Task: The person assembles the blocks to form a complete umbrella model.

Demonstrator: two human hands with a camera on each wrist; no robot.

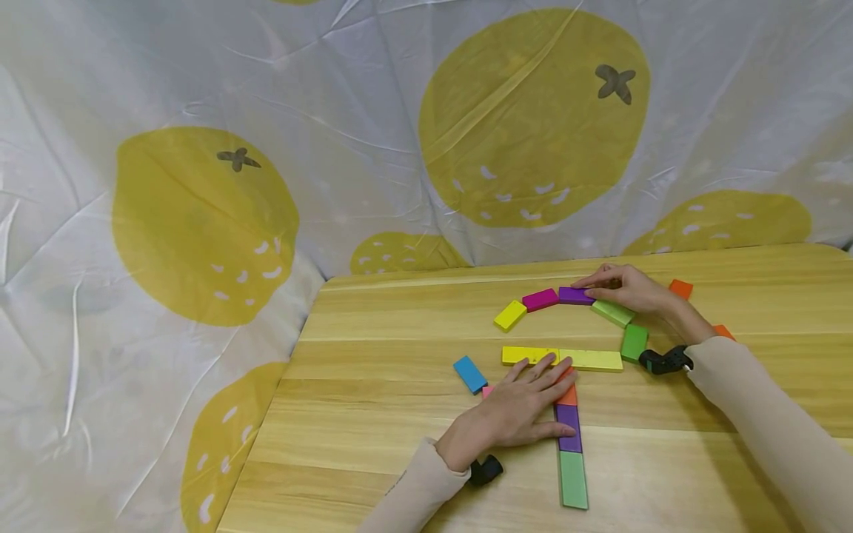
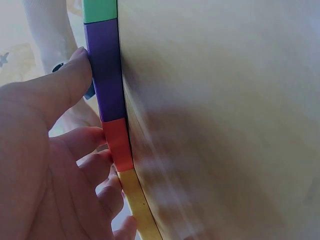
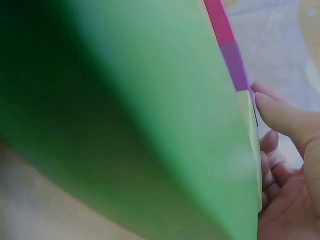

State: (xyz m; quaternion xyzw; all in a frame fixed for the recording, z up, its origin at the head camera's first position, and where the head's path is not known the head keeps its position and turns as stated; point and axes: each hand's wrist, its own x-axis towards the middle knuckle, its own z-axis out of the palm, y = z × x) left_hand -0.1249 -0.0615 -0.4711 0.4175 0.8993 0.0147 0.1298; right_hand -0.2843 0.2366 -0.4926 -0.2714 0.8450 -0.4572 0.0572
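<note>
My right hand point(image 1: 629, 289) pinches the right end of a purple block point(image 1: 569, 297) between thumb and index finger. This block sits in a curved row, between a magenta block point(image 1: 540, 300) and a light green block point(image 1: 612, 313). My left hand point(image 1: 516, 407) lies with fingers spread over a straight column. Its fingertips reach the yellow block point(image 1: 531, 355) and the red-orange block point(image 1: 568, 391), partly covered. The left thumb touches a second purple block point(image 2: 105, 75). Below that lies a mint green block point(image 1: 573, 480).
A yellow block point(image 1: 510, 315) and a green block point(image 1: 634, 343) end the curve. A pale yellow block point(image 1: 591, 360) continues the straight bar. Left lie a blue block point(image 1: 470, 374) and a half-hidden pink one. Orange blocks point(image 1: 681, 289) lie by the right arm. Behind the table hangs a lemon-print cloth point(image 1: 373, 148).
</note>
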